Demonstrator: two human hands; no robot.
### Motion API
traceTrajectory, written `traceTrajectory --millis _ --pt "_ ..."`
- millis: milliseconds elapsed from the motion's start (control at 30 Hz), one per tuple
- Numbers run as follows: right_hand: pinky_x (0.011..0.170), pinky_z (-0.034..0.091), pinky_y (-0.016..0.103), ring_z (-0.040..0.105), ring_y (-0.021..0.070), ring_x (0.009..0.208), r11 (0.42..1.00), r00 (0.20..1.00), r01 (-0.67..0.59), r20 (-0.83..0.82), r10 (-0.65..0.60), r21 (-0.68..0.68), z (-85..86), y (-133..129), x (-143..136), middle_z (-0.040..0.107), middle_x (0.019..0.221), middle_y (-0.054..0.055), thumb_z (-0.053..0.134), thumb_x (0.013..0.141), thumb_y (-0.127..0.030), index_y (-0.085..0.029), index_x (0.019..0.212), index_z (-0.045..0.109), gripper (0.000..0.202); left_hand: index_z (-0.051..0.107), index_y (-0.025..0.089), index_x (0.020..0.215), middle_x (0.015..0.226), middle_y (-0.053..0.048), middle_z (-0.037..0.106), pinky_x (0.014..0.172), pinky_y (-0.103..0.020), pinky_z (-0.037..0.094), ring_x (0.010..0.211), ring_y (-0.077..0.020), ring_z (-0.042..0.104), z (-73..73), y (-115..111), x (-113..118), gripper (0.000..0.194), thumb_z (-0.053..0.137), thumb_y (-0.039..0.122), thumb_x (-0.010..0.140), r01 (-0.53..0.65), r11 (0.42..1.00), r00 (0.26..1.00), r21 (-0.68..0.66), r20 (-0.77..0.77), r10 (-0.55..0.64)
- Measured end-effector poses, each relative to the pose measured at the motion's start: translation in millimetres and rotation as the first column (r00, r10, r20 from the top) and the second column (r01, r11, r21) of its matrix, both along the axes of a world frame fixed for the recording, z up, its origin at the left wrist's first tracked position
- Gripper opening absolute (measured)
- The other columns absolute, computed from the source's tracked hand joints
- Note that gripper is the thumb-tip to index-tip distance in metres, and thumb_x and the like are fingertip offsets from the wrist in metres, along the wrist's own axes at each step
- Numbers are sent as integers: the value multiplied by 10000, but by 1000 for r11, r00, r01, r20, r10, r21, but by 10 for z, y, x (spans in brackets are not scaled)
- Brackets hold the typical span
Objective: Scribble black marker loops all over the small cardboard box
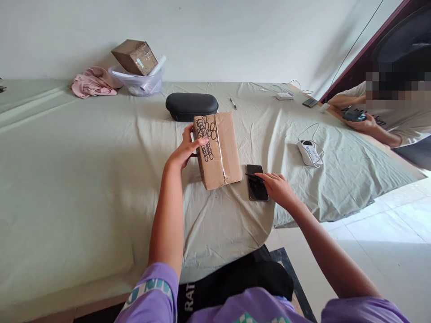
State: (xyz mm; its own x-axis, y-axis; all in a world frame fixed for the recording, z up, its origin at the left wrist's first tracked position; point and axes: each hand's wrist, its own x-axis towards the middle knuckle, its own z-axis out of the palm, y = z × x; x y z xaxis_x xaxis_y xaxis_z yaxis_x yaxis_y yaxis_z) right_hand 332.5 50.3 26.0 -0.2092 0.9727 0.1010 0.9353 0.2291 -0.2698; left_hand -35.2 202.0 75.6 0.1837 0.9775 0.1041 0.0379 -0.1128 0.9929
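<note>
A taped cardboard box (222,152) with black scribbles on its left part lies on the pale green bed sheet (84,170). My left hand (186,148) grips the box's left side, fingers across the scribbled area. To the right of the box lies a black phone (258,190), screen up. My right hand (278,187) rests over the phone and holds a thin black pen-like tool (253,176) that lies across the screen.
A black oval case (191,106) sits behind the box, a pen (233,103) beside it. Farther back are a clear tub (137,83) carrying another box (135,56) and pink cloth (94,82). A white power strip (309,153) lies right. Another person's hand (365,122) holds a dark device.
</note>
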Motion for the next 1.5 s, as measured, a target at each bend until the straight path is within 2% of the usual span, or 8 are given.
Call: traceTrajectory --millis 67,167,333,567,833,1200,1333,1500 --pt "902 482 479 705 326 1065 999 993 -28 118 26 15 24 -9 -19 837 1228 118 440 1032 -66 -244 1409 763 527 495 439 1468 1600 -68 444 1050 -619 623 1490 -403 451 -31 38 -3 819 819 558 726 32 999 999 -18 15 -32" --pt "892 469 465 688 324 1087 999 986 -38 161 33 26 28 6 -76 834 1268 106 448 1042 -54 -258 1409 775 532 503 445 1458 1591 -61 449 1085 -620 605 1504 -402 431 -58 70 -1 824 844 533 713 18 999 999 -37 45 -16" --pt "887 468 475 680 345 1143 998 990 -51 134 45 41 -12 66 -171 829 1308 118 463 1033 -43 -244 1419 773 533 468 442 1470 1619 -66 424 1045 -620 627 1500 -406 448 -28 41 -4 855 847 554 712 44 997 997 -58 60 -41" --pt "930 469 457 685 324 1233 997 994 -81 76 80 16 -30 87 -274 812 1379 100 454 1066 -60 -252 1424 756 506 410 425 1456 1672 -71 382 1036 -658 623 1467 -400 510 57 -29 -14 871 842 581 716 90 992 994 -91 72 -84" --pt "949 501 503 654 356 1296 994 996 -88 32 87 62 -195 55 -387 802 1416 77 458 1069 -82 -230 1423 760 487 418 430 1459 1706 -72 354 1030 -652 627 1502 -418 479 40 -5 -10 876 838 585 706 67 994 995 -91 82 -60" --pt "1028 487 571 621 388 1300 984 996 -94 4 94 154 -335 -35 -521 832 1306 128 458 1048 -93 -220 1413 765 494 402 447 1476 1734 -61 317 1018 -629 623 1494 -417 497 40 12 -27 885 831 600 717 70 992 996 -108 71 -62" --pt "1078 437 591 614 389 1292 976 993 -112 -8 116 186 -312 -18 -596 814 1336 123 551 1077 -208 -224 1408 738 381 409 449 1477 1721 -62 339 1055 -671 597 1498 -422 492 27 19 -41 880 831 593 718 62 991 996 -117 73 -54" --pt "1017 453 563 599 397 1237 979 990 -134 60 126 156 -282 142 -805 787 1275 161 640 1073 -344 -225 1272 778 269 410 469 1492 1702 -61 362 1063 -683 590 1494 -427 491 5 35 -52 859 814 601 746 74 991 996 -111 59 -68"
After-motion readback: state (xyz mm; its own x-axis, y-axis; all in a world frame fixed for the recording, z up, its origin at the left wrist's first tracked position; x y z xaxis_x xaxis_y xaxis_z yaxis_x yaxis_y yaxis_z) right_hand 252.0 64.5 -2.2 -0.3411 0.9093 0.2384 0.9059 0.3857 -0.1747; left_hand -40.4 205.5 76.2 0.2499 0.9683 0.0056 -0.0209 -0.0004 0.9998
